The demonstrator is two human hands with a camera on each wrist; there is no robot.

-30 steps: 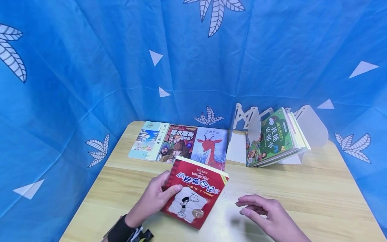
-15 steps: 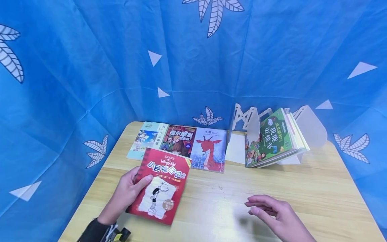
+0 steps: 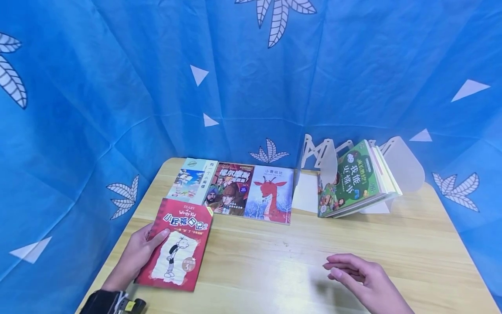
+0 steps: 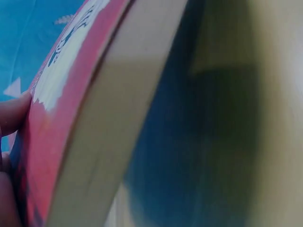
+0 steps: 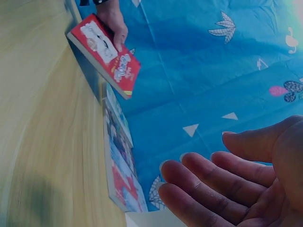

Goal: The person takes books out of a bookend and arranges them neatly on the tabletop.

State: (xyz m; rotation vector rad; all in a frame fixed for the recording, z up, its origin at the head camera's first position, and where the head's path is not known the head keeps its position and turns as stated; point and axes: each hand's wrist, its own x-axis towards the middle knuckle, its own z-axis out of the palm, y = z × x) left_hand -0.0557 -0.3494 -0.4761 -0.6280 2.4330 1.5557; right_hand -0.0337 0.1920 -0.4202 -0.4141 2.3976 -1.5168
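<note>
A black band (image 3: 100, 302) goes around the left wrist, close to us. The left hand (image 3: 138, 250) has its grip pinching a red book (image 3: 176, 246) by its left side. The thumb lies on the front cover. The red book is over the left part of the wooden counter (image 3: 412, 244), tipped up, with a dark shadow under it. Its cover has a white patch with a cartoon kid drawn on it.

The right hand (image 3: 362, 279) is well apart from the red book. Its grip is spread in an easy way, fingers a bit bent and the thumb away from them. It hangs over the counter and makes a shadow there.

Farther back, three books lie flat in a row. On the left is a light blue book (image 3: 190, 181), and the red book hides its bottom part from the head view. In the middle is a comic book (image 3: 231, 187) with people on it. On the right is a deer book (image 3: 270, 192).

Just beside that is a white rack (image 3: 404, 168). A green book (image 3: 349, 181) leans in it, with more books (image 3: 388, 176) behind.

At the very back hangs a blue cloth (image 3: 255, 78) with white leaves and triangles.
</note>
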